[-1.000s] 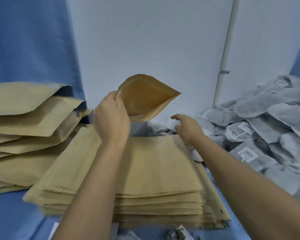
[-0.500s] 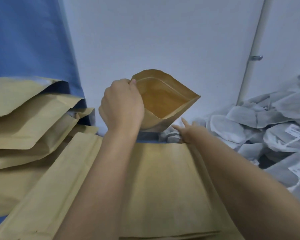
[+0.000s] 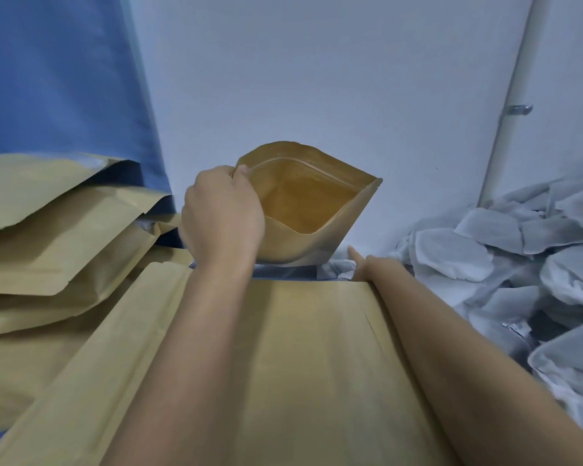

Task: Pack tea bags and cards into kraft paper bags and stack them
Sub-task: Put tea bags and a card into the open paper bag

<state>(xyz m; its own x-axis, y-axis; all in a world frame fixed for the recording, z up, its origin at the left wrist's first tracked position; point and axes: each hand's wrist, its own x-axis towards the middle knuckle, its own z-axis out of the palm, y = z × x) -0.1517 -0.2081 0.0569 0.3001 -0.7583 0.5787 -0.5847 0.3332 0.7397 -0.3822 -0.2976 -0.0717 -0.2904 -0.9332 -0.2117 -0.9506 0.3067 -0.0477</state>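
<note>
An open kraft bag (image 3: 317, 203) was held above the far edge of the flat-bag stack (image 3: 317, 364), its rim pinched by the left hand (image 3: 223, 213). The right hand (image 3: 371, 266), fingers mostly hidden, was stretched toward the tea bags (image 3: 485, 247); filling was seemingly in hand, one needing grasping next.

Only one view, from up on the person's head. Looks forward and down. Sits very close to the flat stack of kraft bags (image 3: 317, 381) filling the bottom. Catches the left hand (image 3: 223, 213) holding the open bag (image 3: 303, 203) near the middle, the right hand (image 3: 372, 265) half hidden past the stack's far edge. Faces a white wall (image 3: 317, 79), with blue cloth (image 3: 54, 79) at the left and a pile of tea bags (image 3: 485, 250) at the right.
</note>
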